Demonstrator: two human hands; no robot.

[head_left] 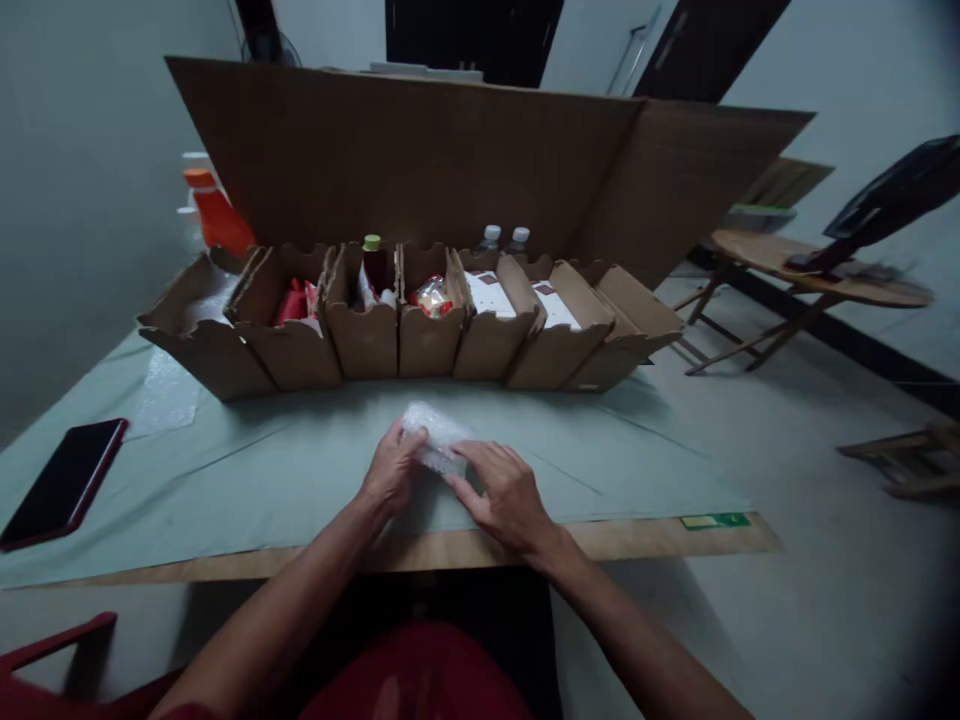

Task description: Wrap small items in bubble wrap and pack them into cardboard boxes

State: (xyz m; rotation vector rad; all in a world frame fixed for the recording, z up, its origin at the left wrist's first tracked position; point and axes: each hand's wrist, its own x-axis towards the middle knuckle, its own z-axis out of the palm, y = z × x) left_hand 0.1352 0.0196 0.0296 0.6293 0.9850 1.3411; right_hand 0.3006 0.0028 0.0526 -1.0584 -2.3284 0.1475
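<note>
A small bundle of bubble wrap (438, 436) is held between my two hands, just above the cloth near the table's front edge. My left hand (394, 464) grips its left end, thumb on top. At the other end, my right hand (501, 490) has its thumb and fingers closed on the wrap. Whatever the bubble wrap may enclose cannot be made out. Beyond my hands stands a row of open cardboard bins (427, 345). The leftmost bin holds more bubble wrap (216, 295), and a loose sheet of it (166, 392) lies in front.
A dark phone with a red edge (66, 480) lies at the left. The bins hold red packets (294, 302), a green-capped bottle (373, 262), a clear-wrapped packet (433, 296) and white boxes (489, 294). Behind them rises a tall cardboard panel (420, 160). A wooden stand (750, 250) is at right.
</note>
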